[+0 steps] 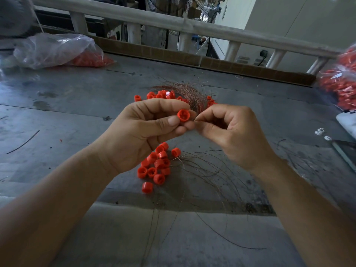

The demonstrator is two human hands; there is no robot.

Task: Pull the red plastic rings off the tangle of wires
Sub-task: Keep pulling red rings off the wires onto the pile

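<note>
You face a wide grey metal worktable, scuffed and stained, with a pale wooden railing running along its far edge. A clear plastic bag holding red parts lies at the far left of the table, and a second bag of red parts sits at the right edge. Both of your bare forearms reach in from the bottom and your hands meet above the middle of the table. Your left hand has its fingers curled and pinches one red plastic ring between thumb and fingertips, the ring's open end turned toward you. Your right hand is also curled, its thumb and forefinger pinching a fine wire end just beside that ring. Beyond your hands a tangle of copper-coloured wires lies on the table, with a cluster of red rings along its near side; whether those are on the wires or loose cannot be made out. Below your hands, thin loose wires fan out across the table toward you, and a small pile of red rings rests at their left end, one ring lying slightly apart nearest to you.
</note>
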